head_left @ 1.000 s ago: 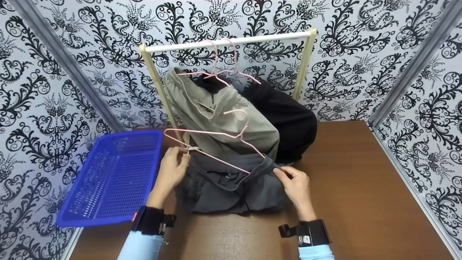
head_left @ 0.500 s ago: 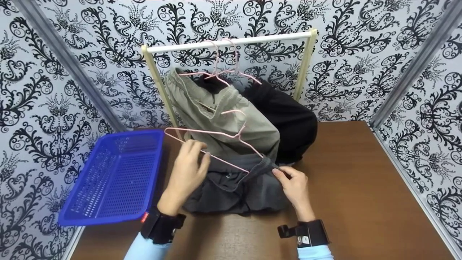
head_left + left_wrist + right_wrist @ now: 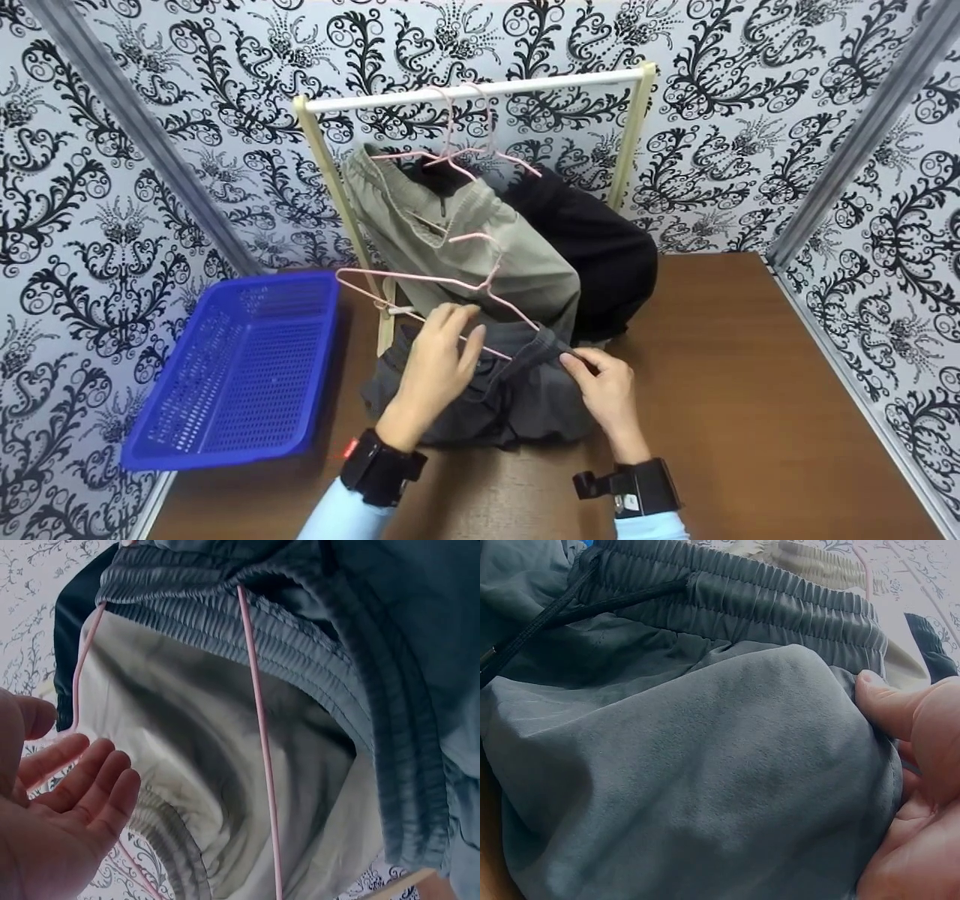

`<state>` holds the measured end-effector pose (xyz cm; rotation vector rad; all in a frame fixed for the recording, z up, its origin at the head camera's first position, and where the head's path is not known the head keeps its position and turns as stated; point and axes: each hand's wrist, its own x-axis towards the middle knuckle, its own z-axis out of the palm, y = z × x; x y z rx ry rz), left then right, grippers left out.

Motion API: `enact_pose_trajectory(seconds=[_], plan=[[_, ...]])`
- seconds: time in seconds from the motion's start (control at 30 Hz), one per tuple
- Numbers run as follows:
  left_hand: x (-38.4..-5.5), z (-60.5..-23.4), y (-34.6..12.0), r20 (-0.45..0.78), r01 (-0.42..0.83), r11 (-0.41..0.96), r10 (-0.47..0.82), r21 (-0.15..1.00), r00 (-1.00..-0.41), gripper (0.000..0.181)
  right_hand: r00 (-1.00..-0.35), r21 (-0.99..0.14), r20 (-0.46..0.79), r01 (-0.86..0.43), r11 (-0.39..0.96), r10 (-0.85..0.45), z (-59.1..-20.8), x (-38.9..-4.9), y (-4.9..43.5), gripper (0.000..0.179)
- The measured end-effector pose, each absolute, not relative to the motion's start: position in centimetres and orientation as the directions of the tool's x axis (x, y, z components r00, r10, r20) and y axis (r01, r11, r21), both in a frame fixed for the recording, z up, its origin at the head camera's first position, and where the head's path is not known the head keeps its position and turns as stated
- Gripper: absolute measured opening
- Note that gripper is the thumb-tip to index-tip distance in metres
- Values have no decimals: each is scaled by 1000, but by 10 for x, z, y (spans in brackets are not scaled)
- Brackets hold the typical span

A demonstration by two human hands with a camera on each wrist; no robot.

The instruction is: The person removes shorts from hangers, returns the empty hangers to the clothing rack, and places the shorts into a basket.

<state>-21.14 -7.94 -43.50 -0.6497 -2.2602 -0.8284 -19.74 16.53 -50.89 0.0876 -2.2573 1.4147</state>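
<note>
My right hand (image 3: 609, 386) pinches the waistband side of the dark grey pants (image 3: 525, 409), thumb in front and fingers behind, as the right wrist view shows. A pink hanger (image 3: 427, 277) has its right end inside that elastic waistband (image 3: 742, 596). Its left end sticks out free of the cloth. In front of the hanger's lower bar is my left hand (image 3: 439, 367), its fingers loosely bent and holding nothing. The left wrist view shows those fingers (image 3: 90, 787) apart from the grey waistband. A dark drawstring (image 3: 622, 604) hangs at the waist.
Behind stands a rack with a white rail (image 3: 525, 86). Beige pants (image 3: 510, 232) and black pants (image 3: 600, 247) hang there on pink hangers. A blue plastic basket (image 3: 225, 367) sits at the left on the brown table (image 3: 757, 397).
My left hand has let go at the left side of the waistband and hanger and moved right. That waistband side has sunk. My right hand keeps its pinch; the hanger shifted slightly left.
</note>
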Motion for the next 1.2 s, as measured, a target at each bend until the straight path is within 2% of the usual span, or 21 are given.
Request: enact_pose_trajectory(seconds=[0.43, 0.8, 1.2], plan=[[-213, -440, -63, 654, 575, 656, 160, 489, -739, 31, -862, -790, 487, -368, 491, 138, -512, -197, 158, 6], [-216, -443, -58, 582, 530, 464, 39, 709, -812, 25, -842, -764, 532, -431, 481, 91, -512, -195, 154, 8], [-218, -441, -53, 504, 463, 331, -44, 822, -863, 17, -825, -735, 562, -460, 498, 68, -514, -196, 154, 8]])
